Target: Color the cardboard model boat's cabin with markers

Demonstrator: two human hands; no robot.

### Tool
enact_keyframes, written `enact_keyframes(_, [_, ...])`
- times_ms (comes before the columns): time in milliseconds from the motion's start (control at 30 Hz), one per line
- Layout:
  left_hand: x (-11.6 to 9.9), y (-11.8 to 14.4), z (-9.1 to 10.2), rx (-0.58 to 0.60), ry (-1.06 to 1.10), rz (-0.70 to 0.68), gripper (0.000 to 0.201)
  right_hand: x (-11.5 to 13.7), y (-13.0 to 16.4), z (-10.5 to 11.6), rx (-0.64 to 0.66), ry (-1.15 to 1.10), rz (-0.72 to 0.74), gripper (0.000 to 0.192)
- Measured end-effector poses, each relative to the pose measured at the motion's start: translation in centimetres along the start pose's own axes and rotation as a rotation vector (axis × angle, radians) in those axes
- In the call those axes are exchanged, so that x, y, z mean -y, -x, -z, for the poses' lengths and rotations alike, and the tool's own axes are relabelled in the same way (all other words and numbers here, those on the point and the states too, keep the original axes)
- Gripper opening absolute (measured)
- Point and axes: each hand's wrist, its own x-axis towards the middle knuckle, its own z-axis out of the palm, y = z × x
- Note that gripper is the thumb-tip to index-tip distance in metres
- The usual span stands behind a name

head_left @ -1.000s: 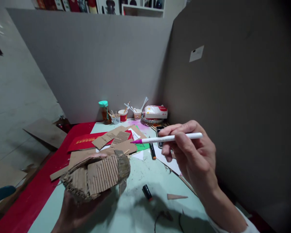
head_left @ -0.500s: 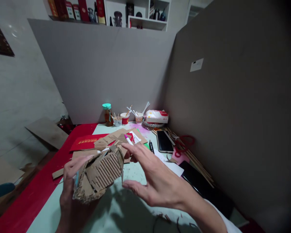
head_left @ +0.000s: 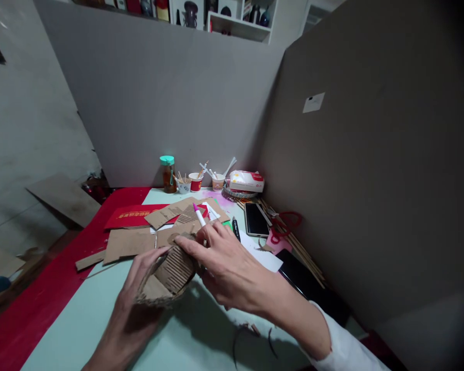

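Note:
A rough-edged cardboard model, with exposed corrugated ridges on its near face, is held up above the table. My left hand supports it from the left and below, its fingers partly hidden behind the cardboard. At the upper right, my right hand closes on its edge, with the thumb at the top; the other fingers are partly hidden. Just behind the right hand is a white marker with a purple tip. Flat cardboard pieces lie beyond the left hand.
At the back stand a brown bottle, small cups of sticks and a tissue pack. To the right lie a phone, red scissors, wooden sticks and a black marker. Grey panels enclose the table.
My right hand has moved left from its open pose and closed on the cardboard model's upper right edge. The model has tilted slightly and the view has shifted.

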Motion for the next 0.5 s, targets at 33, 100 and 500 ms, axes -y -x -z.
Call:
enact_keyframes(33, [0.3,0.4,0.1,0.053,-0.031,-0.002,0.063,-0.3,0.0,-0.6,0.035,0.033,0.016,0.073])
enact_keyframes(100, [0.9,1.4,0.4,0.135,-0.110,0.004,0.067,-0.6,0.2,-1.9,0.097,0.074,0.047,0.071])
enact_keyframes(500, [2.9,3.0,2.9,0.262,-0.204,0.008,0.061,-1.1,2.9,-4.1,0.146,-0.098,-0.002,0.096])
